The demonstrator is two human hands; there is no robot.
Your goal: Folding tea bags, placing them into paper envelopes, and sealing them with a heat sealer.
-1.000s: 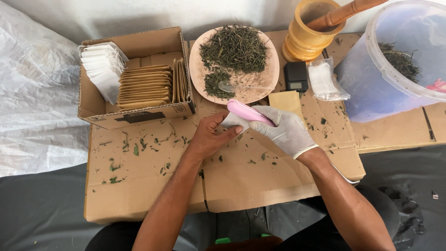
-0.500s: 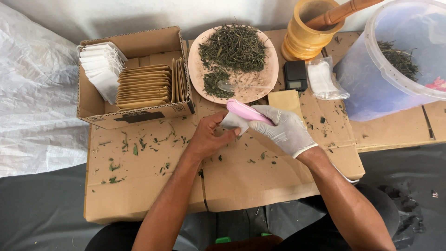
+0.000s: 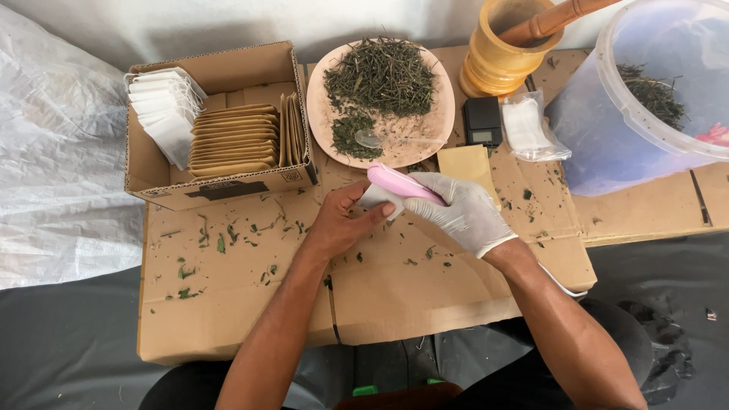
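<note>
Right hand (image 3: pixel 465 212), gloved white, fingers wrapped round a pink sealer (image 3: pixel 402 184). Left hand (image 3: pixel 342 222), bare, pinches a small white bag (image 3: pixel 377 197) under the sealer's tip, just in front of the plate (image 3: pixel 448 114) of dried herbs. Both work over the cardboard sheet (image 3: pixel 228 304), strewn with leaf bits. Carton (image 3: pixel 220 190) of brown envelopes to the left; wooden mortar (image 3: pixel 501 64), small scale (image 3: pixel 483 121) and tub (image 3: pixel 607 129) to the right.

Brown envelopes (image 3: pixel 235 140) in cardboard box (image 3: pixel 220 186); small black scale (image 3: pixel 483 121), screen perhaps grey.
</note>
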